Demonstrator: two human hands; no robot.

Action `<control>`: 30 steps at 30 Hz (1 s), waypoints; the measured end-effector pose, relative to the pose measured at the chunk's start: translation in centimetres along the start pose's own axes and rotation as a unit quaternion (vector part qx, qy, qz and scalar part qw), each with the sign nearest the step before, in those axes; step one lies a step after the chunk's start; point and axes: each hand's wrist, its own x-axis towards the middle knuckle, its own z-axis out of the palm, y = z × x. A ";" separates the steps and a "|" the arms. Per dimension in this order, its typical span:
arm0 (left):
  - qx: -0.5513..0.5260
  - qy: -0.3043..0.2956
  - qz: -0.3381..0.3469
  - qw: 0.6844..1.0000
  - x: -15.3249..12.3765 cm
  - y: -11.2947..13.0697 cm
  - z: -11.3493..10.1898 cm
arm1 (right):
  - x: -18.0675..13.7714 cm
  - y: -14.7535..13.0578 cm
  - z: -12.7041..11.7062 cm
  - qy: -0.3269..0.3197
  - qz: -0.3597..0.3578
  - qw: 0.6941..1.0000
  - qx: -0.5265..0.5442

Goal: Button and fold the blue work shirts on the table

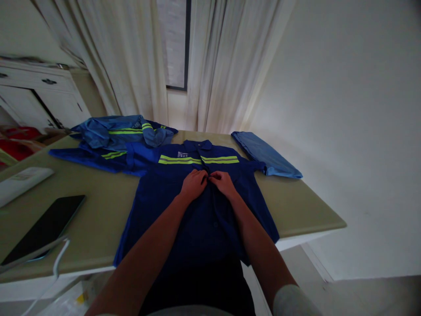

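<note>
A dark blue work shirt (164,197) with a yellow-and-grey reflective stripe across its chest lies spread face up on the table, collar at the far side. My left hand (194,183) and my right hand (222,182) meet at its front opening, just under the stripe. Both have their fingers pinched on the edges of the shirt front. Any button between the fingertips is too small to make out. Below the hands the front edges hang apart, and the shirt's hem reaches over the table's near edge.
Crumpled blue work clothes (121,131) lie at the back left of the table (299,206). A folded light blue garment (266,153) rests at the back right. On the left are a black phone (46,226), a white cable (59,259) and a long white object (24,182).
</note>
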 end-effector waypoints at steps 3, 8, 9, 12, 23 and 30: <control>0.020 -0.002 -0.001 1.000 0.0 0.3 -0.2 | -0.1 -0.2 0.1 0.016 -0.002 1.000 -0.016; 0.025 -0.006 -0.019 0.999 0.1 0.3 0.1 | -0.3 -0.5 0.3 0.012 -0.026 0.998 -0.061; 0.024 -0.007 -0.026 0.999 0.1 0.3 0.2 | -0.3 -0.6 0.3 0.009 -0.029 0.997 -0.068; 0.041 -0.016 -0.035 0.998 0.1 0.4 0.3 | -0.5 -0.9 0.4 0.008 -0.036 0.994 -0.102; 0.098 -0.003 0.004 0.995 -0.1 1.0 0.2 | -1.4 -2.3 1.2 0.054 -0.051 0.971 -0.227; 0.109 -0.001 0.005 0.994 0.0 1.0 0.4 | -1.5 -2.8 1.3 0.063 -0.036 0.971 -0.226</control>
